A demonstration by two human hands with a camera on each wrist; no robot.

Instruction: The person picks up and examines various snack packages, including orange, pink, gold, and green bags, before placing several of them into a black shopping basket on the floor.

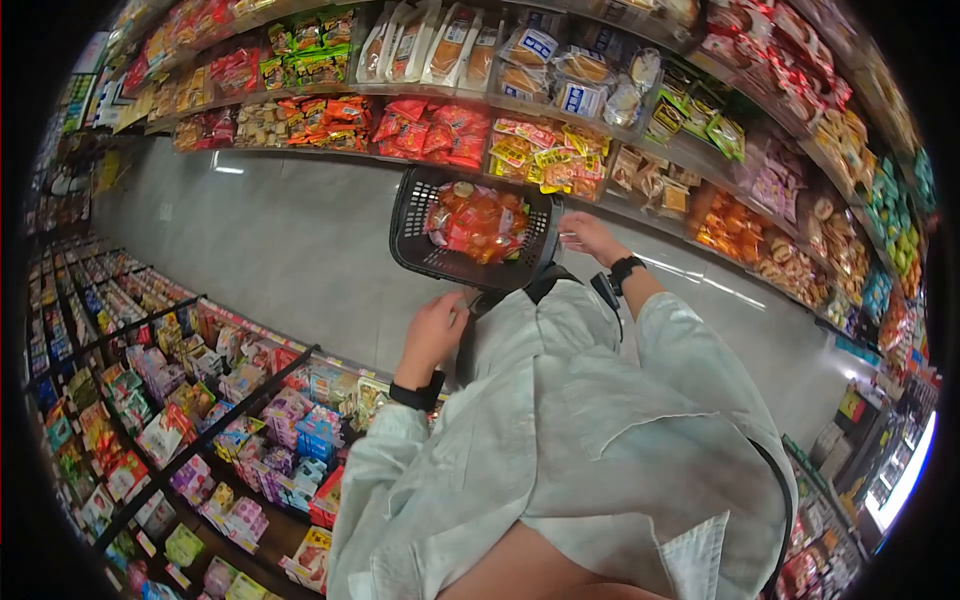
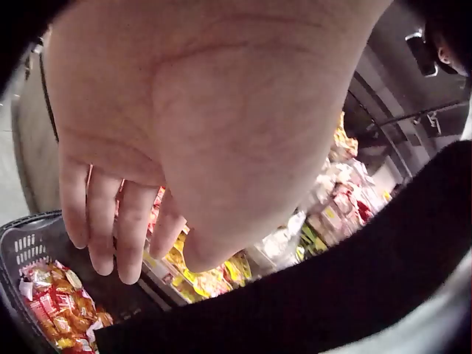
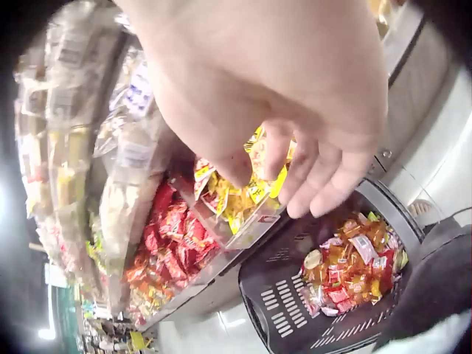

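Note:
A dark plastic shopping basket (image 1: 405,225) with slotted sides sits by the foot of the snack shelf. Inside it lies a heap of small wrapped snacks (image 1: 478,222) in orange-brown and red packaging. My right hand (image 1: 590,237) hovers beside the basket's right end, and its fingers (image 3: 324,181) bend loosely around nothing. On the near side, left of my legs, my left hand (image 1: 435,335) hangs empty. In the left wrist view its fingers (image 2: 131,228) are extended and relaxed, with the basket beyond them.
Bins of yellow snack packets (image 1: 555,157) and red packets (image 1: 432,130) line the shelf just behind the basket. Packaged breads (image 1: 450,45) fill the tier above. Grey tiled floor (image 1: 290,220) runs along the aisle. Another shelf of colourful boxes (image 1: 285,420) stands at lower left.

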